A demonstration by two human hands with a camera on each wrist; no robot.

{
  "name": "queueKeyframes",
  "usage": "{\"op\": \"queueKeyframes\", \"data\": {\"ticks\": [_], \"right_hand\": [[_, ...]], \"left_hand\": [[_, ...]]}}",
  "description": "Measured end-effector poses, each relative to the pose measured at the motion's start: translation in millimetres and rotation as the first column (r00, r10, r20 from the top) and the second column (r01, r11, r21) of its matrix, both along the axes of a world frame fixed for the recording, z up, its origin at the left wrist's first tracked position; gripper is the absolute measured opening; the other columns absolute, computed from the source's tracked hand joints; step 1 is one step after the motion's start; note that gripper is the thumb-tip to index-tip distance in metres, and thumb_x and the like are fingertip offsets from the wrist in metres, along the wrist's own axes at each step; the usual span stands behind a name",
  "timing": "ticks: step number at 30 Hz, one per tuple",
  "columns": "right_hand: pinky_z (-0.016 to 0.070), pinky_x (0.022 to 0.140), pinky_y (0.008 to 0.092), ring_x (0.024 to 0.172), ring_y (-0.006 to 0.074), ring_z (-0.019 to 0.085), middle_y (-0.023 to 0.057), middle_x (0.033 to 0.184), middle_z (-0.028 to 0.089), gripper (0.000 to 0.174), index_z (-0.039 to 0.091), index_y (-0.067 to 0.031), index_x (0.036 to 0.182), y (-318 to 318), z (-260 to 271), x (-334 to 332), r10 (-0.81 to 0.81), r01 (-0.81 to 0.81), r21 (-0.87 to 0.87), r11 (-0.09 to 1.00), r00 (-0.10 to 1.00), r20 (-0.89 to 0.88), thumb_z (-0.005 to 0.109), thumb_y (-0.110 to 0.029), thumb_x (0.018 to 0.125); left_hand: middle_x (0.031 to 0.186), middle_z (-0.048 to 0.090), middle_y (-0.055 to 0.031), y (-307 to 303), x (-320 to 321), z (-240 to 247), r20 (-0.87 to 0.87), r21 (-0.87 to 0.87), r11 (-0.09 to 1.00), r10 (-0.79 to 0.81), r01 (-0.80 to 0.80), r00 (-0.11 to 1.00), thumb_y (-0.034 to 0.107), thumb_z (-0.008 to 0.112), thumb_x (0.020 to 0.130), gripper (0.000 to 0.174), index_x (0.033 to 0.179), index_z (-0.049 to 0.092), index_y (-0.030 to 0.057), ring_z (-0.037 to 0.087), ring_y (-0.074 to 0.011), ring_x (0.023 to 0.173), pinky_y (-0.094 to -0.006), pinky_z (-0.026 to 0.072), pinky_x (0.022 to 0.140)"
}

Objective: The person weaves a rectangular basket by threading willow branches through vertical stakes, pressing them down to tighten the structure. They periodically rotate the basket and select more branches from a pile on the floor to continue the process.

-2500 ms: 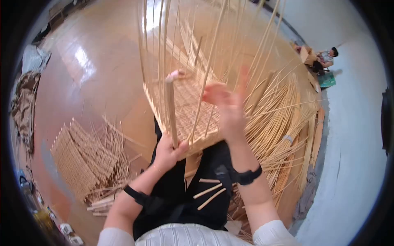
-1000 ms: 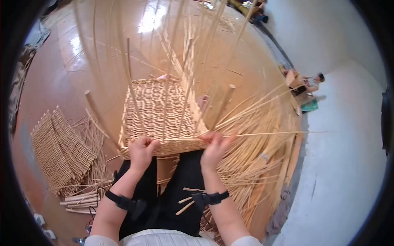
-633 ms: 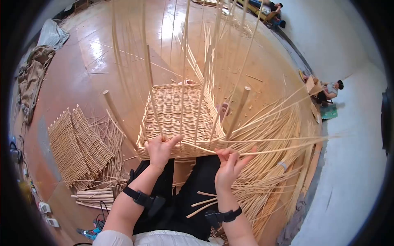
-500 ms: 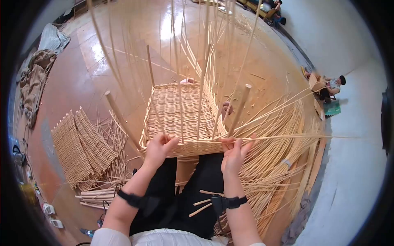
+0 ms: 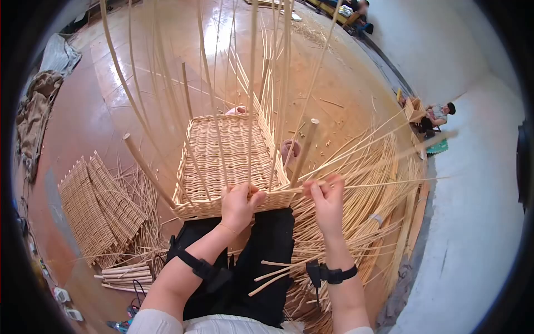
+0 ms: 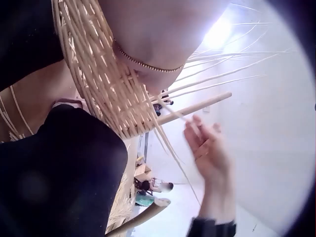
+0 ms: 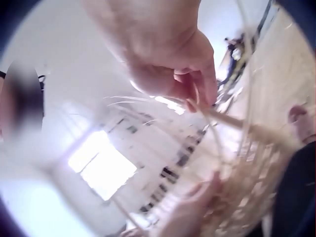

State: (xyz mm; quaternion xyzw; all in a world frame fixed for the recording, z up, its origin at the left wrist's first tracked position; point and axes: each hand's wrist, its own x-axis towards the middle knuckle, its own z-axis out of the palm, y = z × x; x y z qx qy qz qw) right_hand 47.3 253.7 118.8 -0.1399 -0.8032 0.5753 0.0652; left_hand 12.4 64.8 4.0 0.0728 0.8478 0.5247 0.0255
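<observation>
An unfinished wicker basket (image 5: 192, 213) rests across the knees, its long thin stakes rising from low woven walls and its thick corner posts upright. My left hand (image 5: 238, 209) grips the near wall at its rim, right of the middle, thumb pointing right. Just beyond the near right corner, my right hand (image 5: 327, 203) pinches a thin wicker rod (image 6: 173, 109) that runs from the rim near the left hand. In the right wrist view, the right hand's curled fingers (image 7: 210, 89) meet on the rod; the blurred left hand (image 7: 190, 210) is at the wall below.
A bundle of long wicker rods (image 5: 361, 195) spreads over the floor at the right. Woven panels (image 5: 103, 206) and short cut sticks (image 5: 128, 274) lie at the left. A thick corner post (image 5: 305, 150) stands beside the right hand. Another person (image 5: 438, 117) sits by the wall.
The basket was tilted, with the left hand at a corner post and the right hand raised; it now lies flatter. Lately the left hand has moved right along the near rim.
</observation>
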Motion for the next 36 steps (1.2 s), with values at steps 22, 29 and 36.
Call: {"op": "queueKeyframes", "data": {"ticks": [22, 29, 36], "right_hand": [[0.0534, 0.055, 0.0245, 0.093, 0.0217, 0.068, 0.0125, 0.098, 0.064, 0.032, 0.033, -0.004, 0.134, -21.4, -52.7, 45.6, -0.486, 0.397, -0.335, 0.855, 0.838, -0.248, 0.04, -0.013, 0.104], [0.0545, 0.057, 0.0265, 0.084, 0.0204, 0.068, 0.0123, 0.091, 0.068, 0.021, 0.05, -0.0053, 0.118, 41.9, -79.5, 51.4, -0.534, 0.459, -0.466, 0.757, 0.845, -0.035, 0.052, -0.015, 0.101], [0.0507, 0.085, 0.0395, 0.073, 0.0269, 0.066, 0.01, 0.075, 0.069, 0.018, 0.065, -0.0024, 0.105, -68.8, -60.2, 28.0, 0.136, 0.078, 0.509, 0.857, 0.918, -0.372, 0.057, -0.016, 0.097]], "left_hand": [[0.062, 0.06, -0.0013, 22.7, -17.0, -0.6, 0.364, 0.144, 0.901, 0.337, -0.41, 0.868, 0.062, 0.077, 0.068, 0.053, 0.068, 0.057, 0.0126, 0.059, -0.0227, 0.067, -0.0502, 0.0188, 0.109], [0.076, 0.069, -0.0105, -10.3, 21.0, 15.7, 0.075, 0.443, 0.861, 0.243, -0.251, 0.967, 0.033, 0.074, 0.082, 0.034, 0.089, 0.068, 0.0006, 0.066, -0.0261, 0.082, -0.0401, 0.0447, 0.096], [0.086, 0.066, -0.0073, -107.0, 15.9, 6.9, 0.008, 0.34, 0.906, 0.265, -0.252, 0.964, 0.028, 0.048, 0.104, 0.038, 0.093, 0.066, -0.0036, 0.062, -0.0177, 0.086, -0.0322, 0.0478, 0.085]]}}
